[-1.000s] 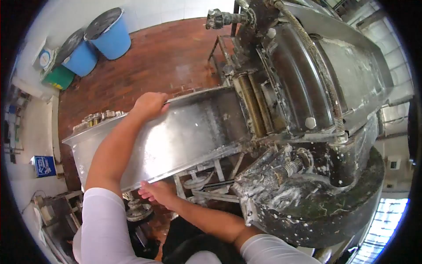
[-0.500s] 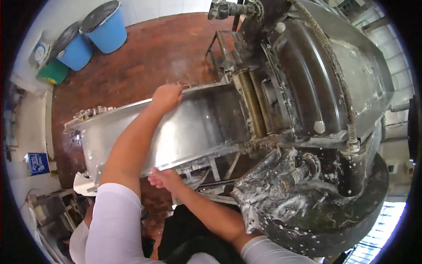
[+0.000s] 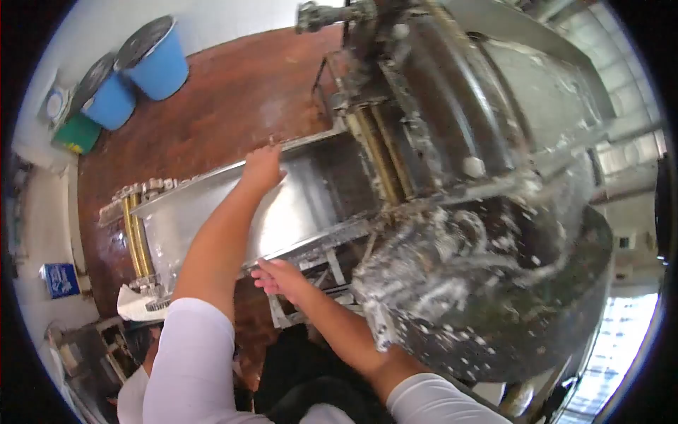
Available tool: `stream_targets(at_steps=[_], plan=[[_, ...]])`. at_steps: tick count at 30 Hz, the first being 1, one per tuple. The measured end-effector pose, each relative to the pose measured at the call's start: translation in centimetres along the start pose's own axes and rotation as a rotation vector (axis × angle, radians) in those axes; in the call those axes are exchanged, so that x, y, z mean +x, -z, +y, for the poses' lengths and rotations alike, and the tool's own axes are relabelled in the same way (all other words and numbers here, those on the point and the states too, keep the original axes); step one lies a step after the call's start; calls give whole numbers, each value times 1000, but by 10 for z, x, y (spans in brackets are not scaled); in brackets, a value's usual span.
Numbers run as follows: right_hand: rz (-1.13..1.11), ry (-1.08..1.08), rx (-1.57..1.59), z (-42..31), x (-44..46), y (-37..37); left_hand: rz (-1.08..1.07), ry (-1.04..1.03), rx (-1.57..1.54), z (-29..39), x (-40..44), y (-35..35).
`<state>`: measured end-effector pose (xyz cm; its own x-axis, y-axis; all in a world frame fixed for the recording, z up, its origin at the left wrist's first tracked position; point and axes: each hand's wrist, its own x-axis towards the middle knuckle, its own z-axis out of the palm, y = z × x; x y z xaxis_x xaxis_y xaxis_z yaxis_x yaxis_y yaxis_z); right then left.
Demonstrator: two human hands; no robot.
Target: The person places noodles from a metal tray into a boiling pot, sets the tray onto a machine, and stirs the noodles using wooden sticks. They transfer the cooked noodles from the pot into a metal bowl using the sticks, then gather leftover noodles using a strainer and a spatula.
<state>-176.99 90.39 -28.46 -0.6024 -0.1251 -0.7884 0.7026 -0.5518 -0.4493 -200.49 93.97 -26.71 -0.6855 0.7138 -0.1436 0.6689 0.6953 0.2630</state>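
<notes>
A long, shiny metal tray (image 3: pixel 191 237) stretches leftward from the big machine. At its far rim, my left hand (image 3: pixel 263 169) is closed over the edge, with most of the fingertips hidden. On the near side my right hand (image 3: pixel 281 277) has its thumb at the tray's near rim and its fingers curled below it. A pair of brass-coloured rollers (image 3: pixel 381 155) sits at the tray's right end, against the machine. Another set of brass-coloured rollers (image 3: pixel 136 237) shows just beyond the left end.
The machine's dark, curved drum (image 3: pixel 459 85) and a large, white-spattered wheel housing (image 3: pixel 487 311) fill the right. Blue bins (image 3: pixel 159 67) and a green bin (image 3: pixel 78 134) line the wall. A blue box (image 3: pixel 60 280) stands left. Part of a person (image 3: pixel 134 389) shows at bottom left.
The tray's left end has shifted right, uncovering the left brass rollers. Both hands stay at its rims. The view has swung, and the machine looks blurred and further left.
</notes>
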Motion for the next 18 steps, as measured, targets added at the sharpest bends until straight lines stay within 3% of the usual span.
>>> stream_targets(at_steps=[3,4,6,10,12,14,15,18], plan=[[47,36,-22,12,-29,21,19,58,-35,24,-22,20],[147,60,-41,20,-43,26,221,-18,-69,15,-25,-7],[204,111,-78,51,-72,39,197,-99,-533,22,-56,1],[209,139,2,113,-163,72,275,12,-812,54,-152,-6],[256,174,47,143,-225,82,323,90,-799,86,-204,-11],[323,235,66,190,-286,87,306,4,-903,111,-262,-36],[370,283,67,213,-316,88,304,-103,-708,119,-283,-54],[463,421,47,279,-387,79,143,-261,-643,167,-359,-77]])
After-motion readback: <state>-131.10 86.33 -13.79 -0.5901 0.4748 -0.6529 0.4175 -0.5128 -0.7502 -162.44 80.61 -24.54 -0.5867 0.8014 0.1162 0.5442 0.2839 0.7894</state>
